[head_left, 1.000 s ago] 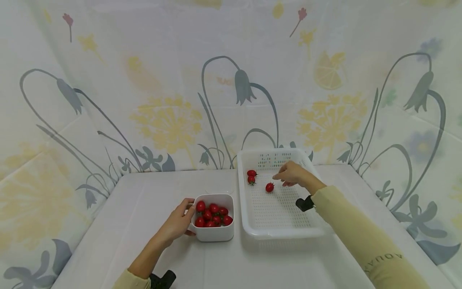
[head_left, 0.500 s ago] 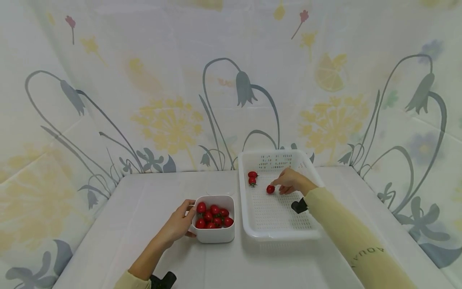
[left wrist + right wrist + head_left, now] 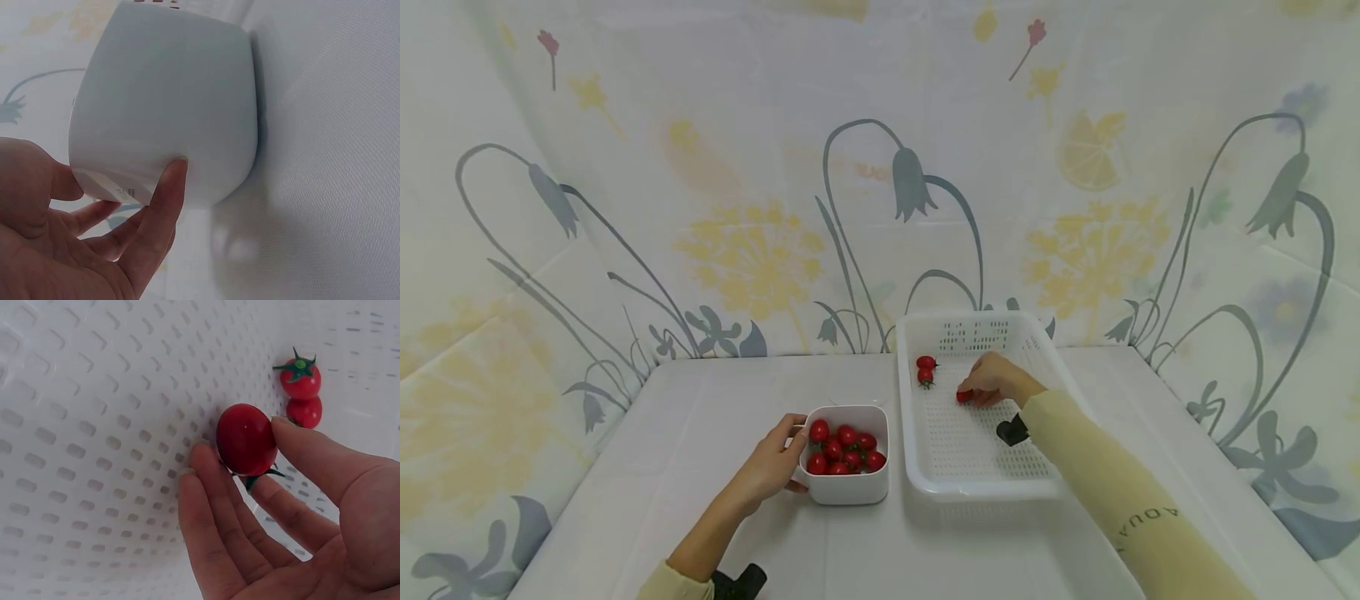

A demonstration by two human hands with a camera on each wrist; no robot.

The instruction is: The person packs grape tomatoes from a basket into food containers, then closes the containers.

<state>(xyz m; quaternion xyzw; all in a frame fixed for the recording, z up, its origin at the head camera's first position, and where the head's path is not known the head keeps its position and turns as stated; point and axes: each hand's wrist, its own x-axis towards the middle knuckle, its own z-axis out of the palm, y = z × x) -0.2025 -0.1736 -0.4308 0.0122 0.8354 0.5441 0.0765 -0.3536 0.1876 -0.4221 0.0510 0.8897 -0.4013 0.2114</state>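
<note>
In the head view my left hand (image 3: 769, 462) holds the left side of a small white container (image 3: 847, 492) filled with several red cherry tomatoes (image 3: 833, 450). The left wrist view has its thumb at the rim and its fingers spread along the outer wall (image 3: 169, 106). Inside a white perforated basket (image 3: 943, 487), my right hand (image 3: 996, 379) holds one cherry tomato (image 3: 245, 439) between thumb and fingers. That tomato has a green calyx, partly hidden by the fingers. Two other cherry tomatoes (image 3: 926, 370) lie touching near the basket's left wall.
Container and basket stand side by side on a white-covered table (image 3: 730, 400), a narrow gap between them. Behind rises a flower-printed cloth (image 3: 760, 167). Black wrist cameras (image 3: 1013, 430) are worn on both forearms.
My right hand has moved left and down in the basket and taken hold of the single cherry tomato there. The left hand has stayed on the container.
</note>
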